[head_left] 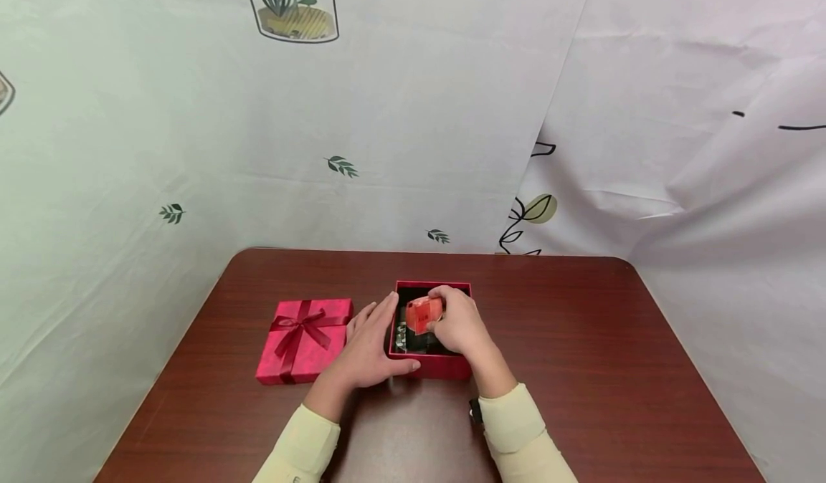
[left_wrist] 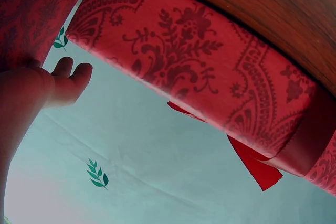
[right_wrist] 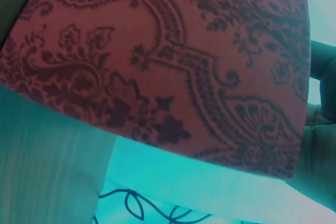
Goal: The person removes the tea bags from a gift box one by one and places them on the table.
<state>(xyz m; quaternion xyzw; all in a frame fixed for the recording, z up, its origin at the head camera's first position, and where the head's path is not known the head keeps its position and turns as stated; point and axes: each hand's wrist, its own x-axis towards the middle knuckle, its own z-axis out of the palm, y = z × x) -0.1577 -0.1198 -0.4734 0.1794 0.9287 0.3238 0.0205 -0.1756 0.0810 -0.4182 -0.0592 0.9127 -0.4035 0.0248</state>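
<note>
Centrally placed: one square red box (head_left: 439,367), lidless, dark-lined, set on a reddish-brown table (head_left: 581,368). Within its opening: one small orange-red packet (head_left: 422,314), pale lettering or marks on its face, too small to read. Right hand (head_left: 461,325): reaches over the box's right side and pinches the packet, thumb at the lower right edge, fingers at the upper right; the grip is narrow, closed to the packet's breadth. The packet projects from the grip toward the left hand, its printed face uncovered, and lies over the interior; whether it touches the box floor cannot be told. Beside it, along the left inner wall: one small pale-and-dark patterned item (head_left: 401,337), details indistinct. Left hand (head_left: 371,347): at the box's left side, fingers extended along that wall, thumb spread toward the near face; wide, holding nothing. To the left, apart from the box: one matching lid (head_left: 271,374), flat on the table, dressed with dark red ribbon and bow (head_left: 303,327). Both wrist views show dark floral scrollwork on red sides; the packet is hidden in each. Also listed: two pale yellow sleeves (head_left: 513,418), a dark band (head_left: 475,410) at the right wrist, and a whitish backdrop (head_left: 413,110) printed with leaf sprigs.
</note>
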